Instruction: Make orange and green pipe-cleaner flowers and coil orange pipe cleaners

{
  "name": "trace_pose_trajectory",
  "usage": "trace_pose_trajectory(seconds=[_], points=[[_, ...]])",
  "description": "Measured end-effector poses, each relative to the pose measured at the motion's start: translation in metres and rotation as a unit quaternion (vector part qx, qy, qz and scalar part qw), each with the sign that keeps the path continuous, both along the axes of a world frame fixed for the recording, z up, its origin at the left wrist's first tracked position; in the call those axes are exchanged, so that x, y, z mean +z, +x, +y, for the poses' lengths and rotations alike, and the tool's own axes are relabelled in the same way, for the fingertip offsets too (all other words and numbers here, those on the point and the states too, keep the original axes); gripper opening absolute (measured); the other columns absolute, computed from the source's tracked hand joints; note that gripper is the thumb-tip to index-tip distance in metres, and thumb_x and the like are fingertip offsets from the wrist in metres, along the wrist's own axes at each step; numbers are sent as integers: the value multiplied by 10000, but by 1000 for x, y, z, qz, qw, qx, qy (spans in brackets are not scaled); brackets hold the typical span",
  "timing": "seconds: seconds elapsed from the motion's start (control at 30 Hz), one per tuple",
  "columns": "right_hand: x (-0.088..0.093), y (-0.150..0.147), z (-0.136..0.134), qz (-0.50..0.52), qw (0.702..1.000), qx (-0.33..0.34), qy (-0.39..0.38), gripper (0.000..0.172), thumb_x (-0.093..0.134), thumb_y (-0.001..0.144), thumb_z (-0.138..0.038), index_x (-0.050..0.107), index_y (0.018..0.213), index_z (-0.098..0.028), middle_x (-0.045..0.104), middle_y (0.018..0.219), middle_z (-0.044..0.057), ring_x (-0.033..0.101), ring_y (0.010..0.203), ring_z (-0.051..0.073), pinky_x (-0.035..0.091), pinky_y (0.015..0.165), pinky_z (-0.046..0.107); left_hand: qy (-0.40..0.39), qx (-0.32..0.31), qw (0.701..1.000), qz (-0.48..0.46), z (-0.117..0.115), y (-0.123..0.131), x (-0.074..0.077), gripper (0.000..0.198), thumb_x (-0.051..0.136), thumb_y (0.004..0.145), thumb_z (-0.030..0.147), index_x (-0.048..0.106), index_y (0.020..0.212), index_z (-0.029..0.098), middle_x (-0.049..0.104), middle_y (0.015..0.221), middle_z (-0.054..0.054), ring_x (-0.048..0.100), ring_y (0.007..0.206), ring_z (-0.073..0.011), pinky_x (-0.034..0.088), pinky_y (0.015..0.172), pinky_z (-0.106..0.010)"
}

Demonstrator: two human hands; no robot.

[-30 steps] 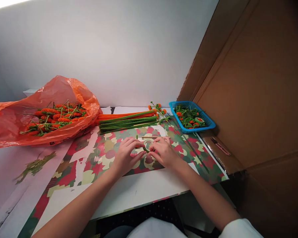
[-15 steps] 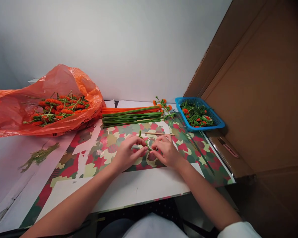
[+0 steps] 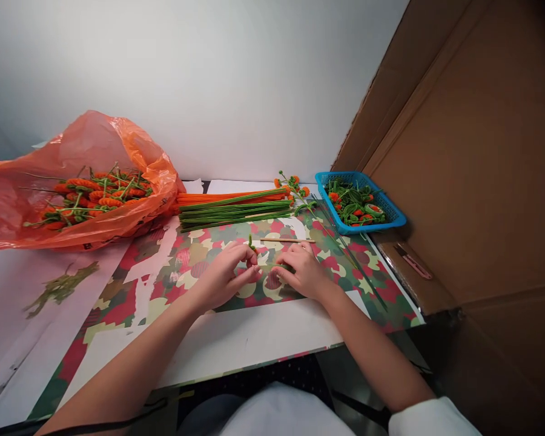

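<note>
Over the bench (image 3: 254, 339), the left hand (image 3: 228, 266) pinches a green-tipped piece (image 3: 250, 242); the right hand (image 3: 303, 269) pinches a green strip (image 3: 267, 266) stretched between them. It looks like wrapping; the next turn calls for steady tension.

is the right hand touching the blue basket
Apart: the head view shows a stretch of patterned sheet between the right hand and the blue basket.
</note>
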State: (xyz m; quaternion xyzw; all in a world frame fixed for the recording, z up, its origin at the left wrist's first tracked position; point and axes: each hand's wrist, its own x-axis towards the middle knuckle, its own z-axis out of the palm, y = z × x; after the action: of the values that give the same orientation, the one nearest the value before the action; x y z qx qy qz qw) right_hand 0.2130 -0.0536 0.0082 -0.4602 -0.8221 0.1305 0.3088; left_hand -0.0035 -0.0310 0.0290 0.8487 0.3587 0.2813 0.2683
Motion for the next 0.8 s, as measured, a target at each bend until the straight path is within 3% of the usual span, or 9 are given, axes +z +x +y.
trace_pose_trajectory(seconds=[0.4, 0.53, 0.67, 0.8], points=[[5, 8, 2, -4, 996, 8, -83, 190, 478, 827, -163, 505, 643, -200, 560, 636, -17, 478, 722, 163, 321, 830, 356, -7, 47, 996, 73, 15, -29, 13, 140, 453, 803, 252, 489, 675, 207, 559, 702, -4, 490, 657, -161, 390, 580, -258], [0, 6, 2, -5, 998, -3, -66, 188, 497, 775, -162, 465, 593, -196, 500, 596, -23, 454, 679, 153, 323, 797, 347, -58, 2, 992, 112, 18, -37, 13, 103, 498, 746, 221, 507, 644, 206, 555, 631, 16, 494, 581, -141, 384, 521, -235], [-3, 5, 2, -3, 999, -15, -43, 197, 500, 742, -170, 425, 562, -197, 413, 541, -37, 417, 627, 143, 320, 766, 338, -105, -28, 983, 150, 17, -39, 12, 56, 551, 716, 215, 579, 764, 209, 620, 706, 4, 551, 596, -149, 416, 505, -232], [-3, 3, 1, 12, 1000, -4, -21, 182, 484, 737, -165, 430, 565, -192, 388, 520, -45, 408, 609, 134, 309, 744, 331, -31, -20, 992, 122, 13, -34, 13, 127, 563, 780, 269, 607, 890, 220, 652, 841, -21, 580, 703, -169, 460, 583, -258]])
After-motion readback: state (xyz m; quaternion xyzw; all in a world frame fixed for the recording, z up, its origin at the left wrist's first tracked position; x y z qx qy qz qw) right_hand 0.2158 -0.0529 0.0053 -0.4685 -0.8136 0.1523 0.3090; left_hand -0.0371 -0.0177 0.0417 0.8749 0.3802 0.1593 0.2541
